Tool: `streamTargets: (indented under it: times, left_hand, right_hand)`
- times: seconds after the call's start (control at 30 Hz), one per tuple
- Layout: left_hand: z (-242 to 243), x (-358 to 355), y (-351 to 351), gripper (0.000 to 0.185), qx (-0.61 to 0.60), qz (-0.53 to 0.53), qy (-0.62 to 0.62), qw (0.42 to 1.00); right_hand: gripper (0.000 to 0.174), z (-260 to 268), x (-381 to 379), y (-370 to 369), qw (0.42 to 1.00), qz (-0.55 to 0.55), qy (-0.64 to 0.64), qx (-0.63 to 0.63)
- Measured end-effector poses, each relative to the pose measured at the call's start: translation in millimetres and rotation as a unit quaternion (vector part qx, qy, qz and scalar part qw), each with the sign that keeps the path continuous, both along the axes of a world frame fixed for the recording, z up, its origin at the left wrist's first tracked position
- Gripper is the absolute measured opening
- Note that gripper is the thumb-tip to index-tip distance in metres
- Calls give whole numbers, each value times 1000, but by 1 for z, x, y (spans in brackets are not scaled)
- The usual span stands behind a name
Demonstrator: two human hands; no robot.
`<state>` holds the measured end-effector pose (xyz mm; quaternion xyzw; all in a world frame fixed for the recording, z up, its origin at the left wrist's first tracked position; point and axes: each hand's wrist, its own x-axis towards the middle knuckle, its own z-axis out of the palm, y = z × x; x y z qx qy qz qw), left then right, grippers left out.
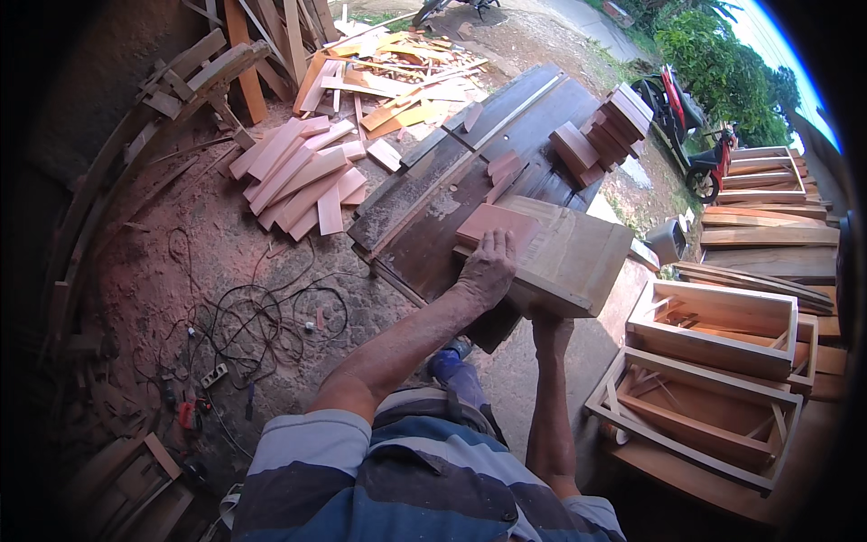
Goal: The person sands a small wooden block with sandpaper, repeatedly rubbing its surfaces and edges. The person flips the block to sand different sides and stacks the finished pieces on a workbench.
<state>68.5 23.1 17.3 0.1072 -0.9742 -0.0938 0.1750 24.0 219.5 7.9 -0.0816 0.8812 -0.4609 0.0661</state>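
My left hand [489, 269] lies over a reddish wooden board [500, 227], its fingers together on the upper face and the thumb hidden. The board rests on a pale wooden box-like block [576, 251] at the near end of a dark wooden workbench [433, 203]. Below the near edge of that block is my right hand [552, 330]; its fingers are hidden, so its grip does not show. Small reddish offcuts [504, 166] lie on the bench just beyond the board. A stack of cut reddish pieces [603, 135] stands at the bench's far right.
Cut boards [305, 176] lie heaped on the floor left of the bench, with scrap wood [399, 81] behind. Tangled cables [257, 325] and a power strip [215, 376] lie on the dusty floor. Wooden frames [711, 325] stand at right; a red motorcycle [711, 159] is beyond.
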Motion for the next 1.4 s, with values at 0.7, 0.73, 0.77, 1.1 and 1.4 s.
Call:
streamTargets:
  times: [0.7, 0.73, 0.77, 1.1, 1.4]
  left_hand:
    - [-4, -46, -8, 54, 9, -2, 30, 999]
    - [-5, -49, -8, 54, -1, -1, 39, 999]
    - [-7, -51, -8, 54, 10, -2, 29, 1000]
    - [-5, -72, -9, 56, 30, -2, 20, 999]
    - [-6, -92, -11, 54, 22, 7, 26, 999]
  right_hand:
    - [39, 3, -45, -10, 999, -5, -6, -47]
    - [39, 2, -48, -10, 999, -4, -3, -46]
    - [40, 1, -51, -10, 999, -3, -5, -31]
    - [44, -31, -85, -1, 999, 5, 10, -53]
    - [41, -19, -98, -8, 998, 4, 5, -61]
